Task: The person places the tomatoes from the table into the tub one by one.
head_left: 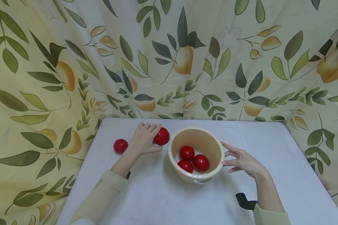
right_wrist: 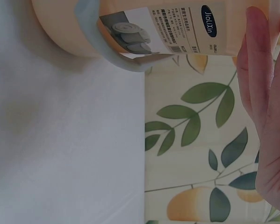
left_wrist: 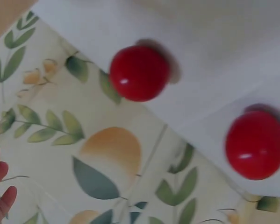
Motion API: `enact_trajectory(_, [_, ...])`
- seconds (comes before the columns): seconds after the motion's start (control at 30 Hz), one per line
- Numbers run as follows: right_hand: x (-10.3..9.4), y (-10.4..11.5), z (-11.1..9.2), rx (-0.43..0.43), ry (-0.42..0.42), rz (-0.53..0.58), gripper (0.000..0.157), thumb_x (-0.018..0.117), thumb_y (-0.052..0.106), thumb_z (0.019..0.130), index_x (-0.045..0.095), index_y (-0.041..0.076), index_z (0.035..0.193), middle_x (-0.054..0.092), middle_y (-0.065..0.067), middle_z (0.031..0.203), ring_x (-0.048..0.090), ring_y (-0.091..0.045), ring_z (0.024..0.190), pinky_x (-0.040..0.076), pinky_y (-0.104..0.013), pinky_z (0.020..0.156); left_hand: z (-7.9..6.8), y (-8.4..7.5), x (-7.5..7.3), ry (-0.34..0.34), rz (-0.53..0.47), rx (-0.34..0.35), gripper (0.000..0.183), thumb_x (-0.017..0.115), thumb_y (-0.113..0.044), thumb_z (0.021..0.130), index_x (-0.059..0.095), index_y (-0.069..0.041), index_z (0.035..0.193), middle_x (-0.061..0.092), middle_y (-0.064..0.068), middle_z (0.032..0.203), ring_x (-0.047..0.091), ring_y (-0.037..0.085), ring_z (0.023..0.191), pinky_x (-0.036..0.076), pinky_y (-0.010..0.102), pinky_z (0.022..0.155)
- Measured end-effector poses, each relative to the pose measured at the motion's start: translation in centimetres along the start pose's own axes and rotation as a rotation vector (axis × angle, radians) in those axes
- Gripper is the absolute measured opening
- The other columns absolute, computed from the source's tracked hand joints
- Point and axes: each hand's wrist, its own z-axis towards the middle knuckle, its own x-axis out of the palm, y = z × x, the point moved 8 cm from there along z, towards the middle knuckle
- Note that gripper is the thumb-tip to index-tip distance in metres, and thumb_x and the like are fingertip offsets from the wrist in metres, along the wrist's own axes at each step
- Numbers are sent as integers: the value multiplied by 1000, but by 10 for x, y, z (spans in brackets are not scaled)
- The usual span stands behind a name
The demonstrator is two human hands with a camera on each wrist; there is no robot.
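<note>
My left hand (head_left: 146, 137) holds a shiny red ball (head_left: 161, 136) between its fingers and thumb, just left of the cream bucket's rim. Three more red balls (head_left: 201, 162) lie inside the bucket (head_left: 173, 165), which stands upright. Along the bucket's right side, my right hand (head_left: 245, 161) touches the rim with extended fingers. Its fingers also show against the labelled wall in the right wrist view. Another red ball (head_left: 120, 146) rests on the table beyond the left wrist. The left wrist view has two red balls (left_wrist: 140, 73) on the white surface.
A white-covered table (head_left: 270, 137) lies beneath everything. Behind and beside it hangs a curtain (head_left: 214, 93) printed with leaves and fruit. The bucket's pale handle (right_wrist: 116, 51) hangs down its side. A black strap end (head_left: 245, 201) sticks out near the right wrist.
</note>
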Motion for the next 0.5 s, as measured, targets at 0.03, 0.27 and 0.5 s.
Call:
enact_trajectory(0.03, [0,0,0,0,1,1,83,72,15,78,23,8,145,56,-14,100,65,-20,81,54,-37,62,5,-3,-4,-14,0,11,72,64,-54,67,49,-15,126,57,6,115,49,23,103,39,45,91])
enact_trajectory(0.27, [0,0,0,3,1,4,83,72,15,78,23,9,145,56,-15,100,65,-20,81,54,-37,62,36,-38,-15,-22,-27,92,76,66,-56,67,47,-16,128,55,4,119,48,22,108,39,43,92])
enact_trajectory(0.5, [0,0,-1,5,0,11,84,72,15,78,22,8,145,56,-15,101,66,-21,82,54,-37,63,55,-80,5,47,29,174,77,58,-62,71,42,-19,133,51,1,123,44,18,111,38,41,95])
